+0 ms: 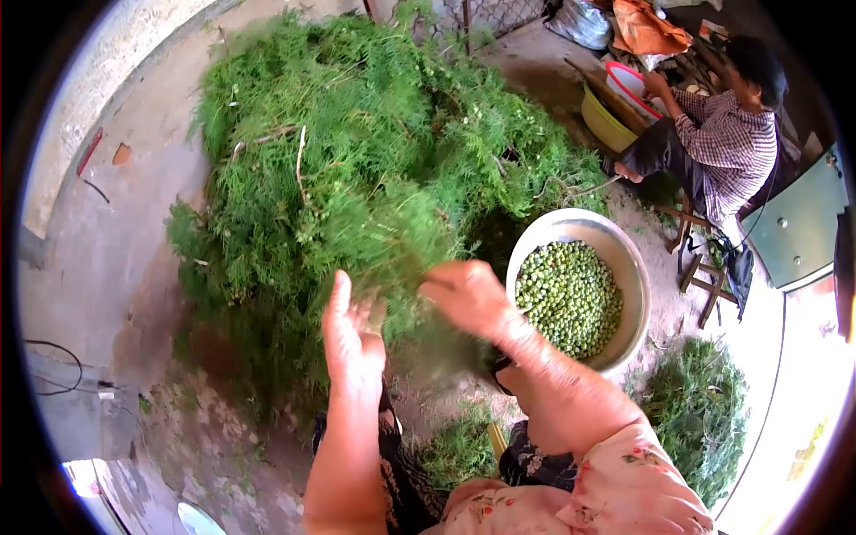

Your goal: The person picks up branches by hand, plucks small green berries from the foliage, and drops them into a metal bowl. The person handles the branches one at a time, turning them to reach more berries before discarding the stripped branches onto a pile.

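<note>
And here we go: 1 green branch point(388, 241) up in the air, betw. the hands & just over the near edge of the pile point(357, 116). Looks feathery, fine-leaved, bright green, mostly motion blur, no. of stems unclear. R hand point(468, 294): fingers curled in close at the branch's R side, exact pinch lost in blur. L hand point(355, 330): palm open, thumb up, fingers loosely bent by the foliage; contact unclear.

Just R of the pile, 1 lg. metal basin point(640, 294) w/ green berries point(571, 299), round, too many to count. 2 smaller heaps: 1 low R point(695, 419), 1 betw. the legs point(459, 446). Upper R, 1 other person point(731, 143), seated, checked shirt, nr. 2 more vessels: 1 yellow bowl point(606, 120), 1 red-rimmed bowl point(633, 85).
</note>
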The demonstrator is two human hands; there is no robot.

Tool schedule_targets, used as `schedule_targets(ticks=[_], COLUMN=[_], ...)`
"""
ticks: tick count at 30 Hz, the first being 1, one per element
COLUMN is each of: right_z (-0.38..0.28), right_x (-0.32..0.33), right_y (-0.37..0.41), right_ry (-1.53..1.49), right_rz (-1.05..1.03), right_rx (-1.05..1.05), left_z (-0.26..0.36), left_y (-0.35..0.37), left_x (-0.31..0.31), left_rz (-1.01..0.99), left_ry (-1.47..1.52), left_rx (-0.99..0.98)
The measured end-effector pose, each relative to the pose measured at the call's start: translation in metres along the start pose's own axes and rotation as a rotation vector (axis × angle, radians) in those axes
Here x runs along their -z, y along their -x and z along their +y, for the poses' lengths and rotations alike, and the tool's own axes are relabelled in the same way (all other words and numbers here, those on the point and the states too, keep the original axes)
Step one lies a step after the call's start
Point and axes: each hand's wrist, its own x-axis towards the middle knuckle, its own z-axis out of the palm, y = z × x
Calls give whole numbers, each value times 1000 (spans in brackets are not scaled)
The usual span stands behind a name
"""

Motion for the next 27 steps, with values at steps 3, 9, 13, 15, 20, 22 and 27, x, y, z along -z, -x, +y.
schedule_targets(ticks=[3, 9, 13, 15, 20, 22, 27], right_z=[32, 67, 152, 200, 215, 193, 208], right_x=[25, 110, 205, 276, 382, 377, 357], right_y=[-4, 28, 139, 246, 468, 471, 391], right_ry=[65, -37, -533, -416, -281, -252, -287], right_rz=[14, -28, 504, 806, 1545, 1619, 1366], right_rx=[-70, -559, -869, -935, -1103, -1101, -981], left_z=[13, 41, 55, 63, 81, 88, 91], left_y=[-13, -27, -37, -37, -34, -38, -40], left_x=[18, 36, 53, 61, 84, 95, 104], left_rz=[-3, 91, 94, 94, 65, 34, 26], left_ry=[69, 224, 319, 356, 390, 421, 460], left_rx=[-95, -51, -51, -53, -101, -86, -78])
